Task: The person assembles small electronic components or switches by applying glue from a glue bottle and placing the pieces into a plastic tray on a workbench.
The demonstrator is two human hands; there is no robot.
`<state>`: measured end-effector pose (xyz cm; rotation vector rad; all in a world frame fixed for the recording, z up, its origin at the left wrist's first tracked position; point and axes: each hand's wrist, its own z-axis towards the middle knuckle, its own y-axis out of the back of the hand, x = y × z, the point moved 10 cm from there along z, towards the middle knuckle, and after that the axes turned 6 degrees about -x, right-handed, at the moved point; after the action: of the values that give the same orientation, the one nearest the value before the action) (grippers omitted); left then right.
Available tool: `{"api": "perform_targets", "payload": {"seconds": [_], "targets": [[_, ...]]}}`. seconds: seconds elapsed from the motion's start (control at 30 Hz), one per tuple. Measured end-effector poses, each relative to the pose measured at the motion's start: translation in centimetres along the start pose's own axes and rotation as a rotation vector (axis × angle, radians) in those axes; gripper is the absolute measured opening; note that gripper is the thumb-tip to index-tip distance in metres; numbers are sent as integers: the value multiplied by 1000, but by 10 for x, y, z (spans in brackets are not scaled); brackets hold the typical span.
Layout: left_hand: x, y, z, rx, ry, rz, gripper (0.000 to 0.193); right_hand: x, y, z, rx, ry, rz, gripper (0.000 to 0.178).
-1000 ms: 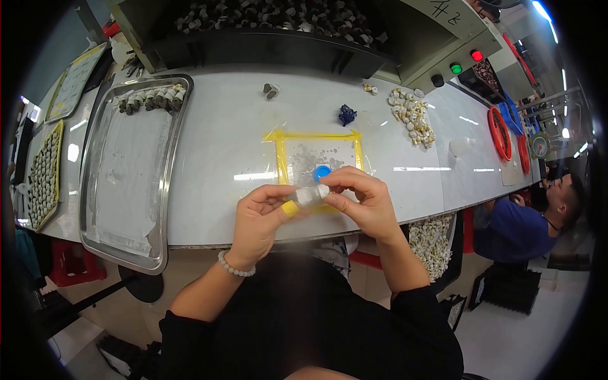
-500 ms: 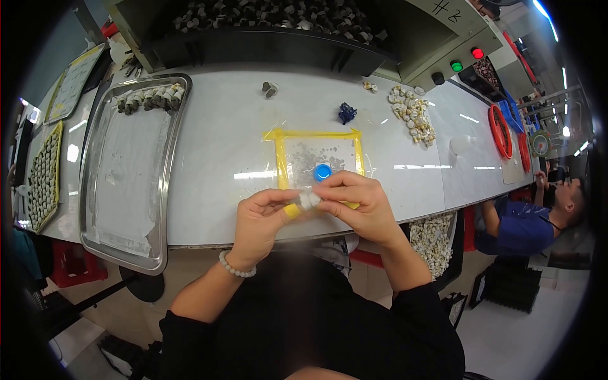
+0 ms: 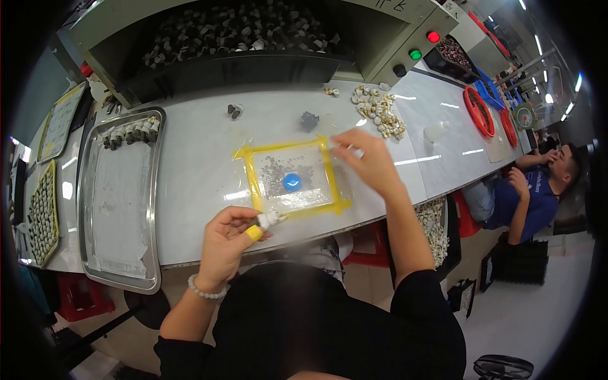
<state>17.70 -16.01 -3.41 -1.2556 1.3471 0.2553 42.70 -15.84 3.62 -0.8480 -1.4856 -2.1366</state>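
Left hand is keeping the small part while the right is moving off

From the head view, the only one I am getting, I am watching the two hands parting. Half a second ago both were meeting on one piece; now the left hand (image 3: 229,239) alone is holding that small part (image 3: 270,219), pinching it between its fingers and a thumb that is wearing a yellow wrap (image 3: 254,233). The part is showing a white band and a thin yellowish tip, and it is overlapping the near left corner of the tape frame (image 3: 251,183) in my view

The right hand (image 3: 369,158) is reaching toward the far right corner of that frame, thumb and fingertips standing narrow; I cannot tell whether anything small is sitting between them. A grey-blue lump (image 3: 310,121) is lying near it, and a pile of white and yellowish bits (image 3: 382,114) is lying farther out

I am judging this as a break in the two-handed work: the left is only steadying the part

A blue disc (image 3: 292,182) is resting inside the frame, and the tray (image 3: 120,285) on the left is carrying a row of similar parts (image 3: 130,134). The camera is turning too, so the table's contents are appearing farther left
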Motion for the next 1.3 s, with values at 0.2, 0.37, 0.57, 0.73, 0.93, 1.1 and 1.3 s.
{"api": "perform_targets", "payload": {"seconds": [0.2,0.37,0.57,0.73,0.93,1.1,1.3], "targets": [[-95,67,-21,-249,-301,236,23,-65,53,50,-339,210,-661,25],[-207,174,-24,-602,-721,757,26,-61,37,57,-272,237,-669,15],[-257,290,13,-1010,-731,1086,23,-10,25,23,-271,255,-403,17],[-254,278,47,-1091,-637,1380,26,-4,13,-12,-138,116,-209,16],[-261,221,42,-1020,-1073,1732,27,4,11,-35,-54,33,-74,20],[-186,73,96,-286,-810,1363,32,21,1,-38,-4,94,27,21],[-110,-28,133,28,-1084,1594,36,41,-18,-32,25,183,66,24]]}}
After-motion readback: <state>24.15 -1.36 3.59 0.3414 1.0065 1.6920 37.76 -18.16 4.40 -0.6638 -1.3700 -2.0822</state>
